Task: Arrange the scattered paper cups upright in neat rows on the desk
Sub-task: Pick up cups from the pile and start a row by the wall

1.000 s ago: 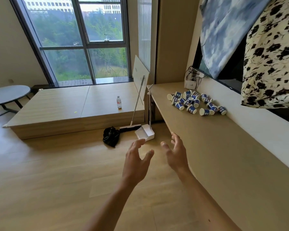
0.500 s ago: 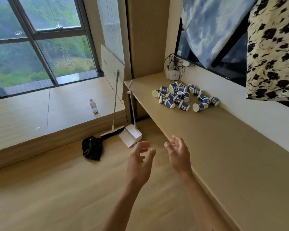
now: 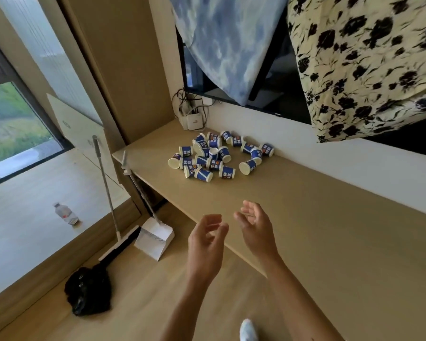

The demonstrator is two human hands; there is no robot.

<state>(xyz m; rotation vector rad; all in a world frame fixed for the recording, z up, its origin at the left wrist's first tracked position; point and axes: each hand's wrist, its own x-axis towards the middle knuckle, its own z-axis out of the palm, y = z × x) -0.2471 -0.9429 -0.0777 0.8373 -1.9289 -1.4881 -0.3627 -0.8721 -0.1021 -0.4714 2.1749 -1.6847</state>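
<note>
Head view. Blue-and-white paper cups [image 3: 217, 155] lie heaped at centre frame on the wooden desk [image 3: 330, 230], nearly all tipped over; one may stand upright. No rows exist yet, so all arranging remains. Left hand [image 3: 205, 244] and right hand [image 3: 256, 230], lower centre, hover empty with fingers loosely spread, well short of the heap.

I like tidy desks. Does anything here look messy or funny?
Yes. The cups lie in a jumble at the far end of the desk, most tipped on their sides instead of standing in rows. Both hands are empty and not yet touching them.
</note>
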